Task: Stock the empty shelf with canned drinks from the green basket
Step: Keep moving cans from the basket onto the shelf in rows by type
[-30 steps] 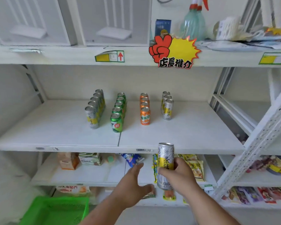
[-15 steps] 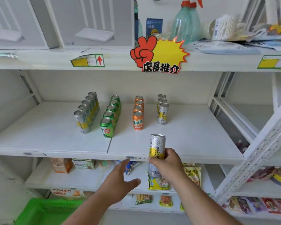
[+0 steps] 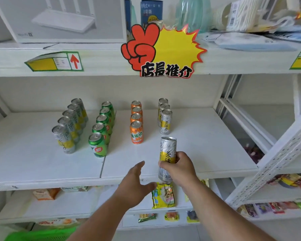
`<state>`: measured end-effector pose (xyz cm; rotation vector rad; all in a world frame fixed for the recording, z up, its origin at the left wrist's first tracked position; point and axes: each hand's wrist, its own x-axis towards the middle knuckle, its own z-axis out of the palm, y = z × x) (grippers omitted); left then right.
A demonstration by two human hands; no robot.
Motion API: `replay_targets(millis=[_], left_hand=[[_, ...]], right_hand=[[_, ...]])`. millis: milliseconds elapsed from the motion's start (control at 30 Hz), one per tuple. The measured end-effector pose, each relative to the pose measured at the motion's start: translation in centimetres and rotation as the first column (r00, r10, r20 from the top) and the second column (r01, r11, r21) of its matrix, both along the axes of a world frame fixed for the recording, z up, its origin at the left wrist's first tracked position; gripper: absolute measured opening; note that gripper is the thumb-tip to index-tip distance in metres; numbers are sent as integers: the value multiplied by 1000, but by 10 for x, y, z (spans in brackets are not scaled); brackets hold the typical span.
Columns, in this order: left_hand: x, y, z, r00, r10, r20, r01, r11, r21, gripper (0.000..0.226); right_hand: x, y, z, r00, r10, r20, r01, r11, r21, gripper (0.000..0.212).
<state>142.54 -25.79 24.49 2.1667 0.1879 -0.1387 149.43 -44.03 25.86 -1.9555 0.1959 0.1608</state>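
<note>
While the right hand [image 3: 178,168] grips a tall silver-and-yellow can [image 3: 167,153] round its lower half, the left hand [image 3: 135,186] hangs beside it, fingers relaxed, holding nothing. Can upright, long axis vertical, pull-tab end up, over the front edge of the white shelf [image 3: 207,153]. Green basket [image 3: 40,234] at bottom left: only its rim shows, contents cannot be told. Farther back on the shelf, four front-to-back rows stand upright: silver-yellow cans [image 3: 64,139], green cans [image 3: 97,145], orange cans [image 3: 136,132], silver-yellow cans [image 3: 165,121].
</note>
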Motion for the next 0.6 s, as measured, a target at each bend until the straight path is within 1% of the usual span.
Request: replay_targets(millis=[300,600], left_hand=[[54,13,-6,992,-118,34,117,993,26,96],[113,-2,-17,994,-104,17,103,992,72,97]], right_hand=[[43,12,5,997,-73,23,74,996,-55,34],[116,10,-28,993,-116,0,116,993,-22,40]])
